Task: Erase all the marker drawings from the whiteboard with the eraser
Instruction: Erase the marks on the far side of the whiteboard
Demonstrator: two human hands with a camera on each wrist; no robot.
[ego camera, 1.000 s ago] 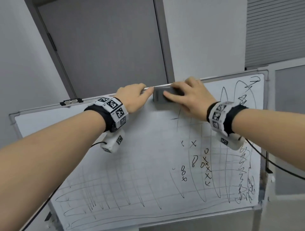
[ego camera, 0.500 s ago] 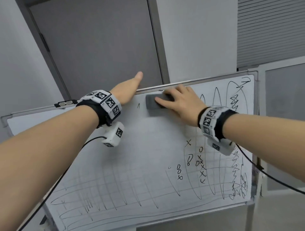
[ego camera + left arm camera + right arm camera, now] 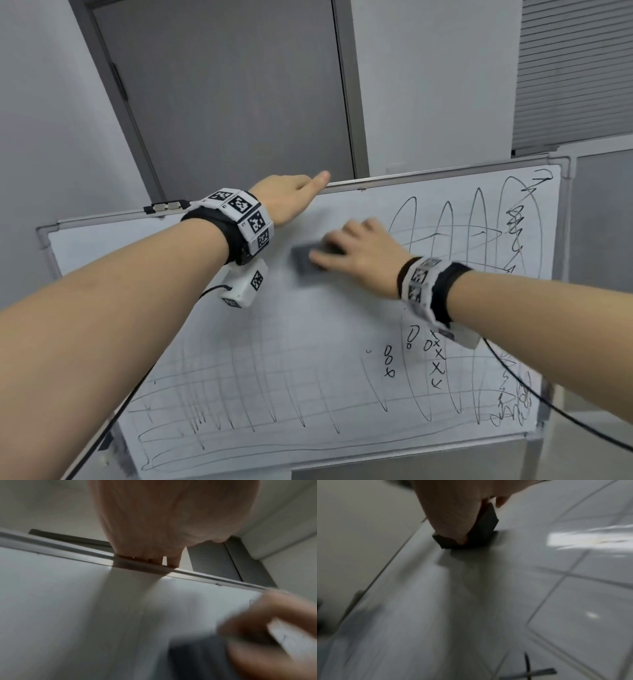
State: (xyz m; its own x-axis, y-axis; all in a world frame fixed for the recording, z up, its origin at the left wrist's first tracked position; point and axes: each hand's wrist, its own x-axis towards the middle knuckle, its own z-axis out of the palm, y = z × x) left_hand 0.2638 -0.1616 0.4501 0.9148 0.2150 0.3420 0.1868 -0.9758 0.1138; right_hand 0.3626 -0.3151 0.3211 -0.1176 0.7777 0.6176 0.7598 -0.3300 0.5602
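Observation:
The whiteboard (image 3: pixel 274 346) leans in front of me, its upper left wiped to a grey smear. Black ovals (image 3: pixel 445 240), a scribble (image 3: pixel 519 222) and small X and O marks (image 3: pixel 433 356) fill the right side; faint loops (image 3: pixel 239 431) run along the bottom. My right hand (image 3: pixel 359 255) grips the dark grey eraser (image 3: pixel 303 262) and presses it flat on the board, blurred by motion. The right wrist view shows the eraser (image 3: pixel 481 534) pinched between thumb and fingers. My left hand (image 3: pixel 287 200) hooks its fingers (image 3: pixel 147 559) over the board's top frame, thumb pointing right.
A grey door (image 3: pixel 233 96) and white wall stand behind the board. A black clip (image 3: pixel 164 207) sits on the top frame at the left. Cables hang from both wrist cameras across the board's lower corners. A grey slatted blind (image 3: pixel 575 68) is at the upper right.
My right hand has slid the eraser down and left, away from the top frame. The left hand stays on the top edge, its thumb now stretched out.

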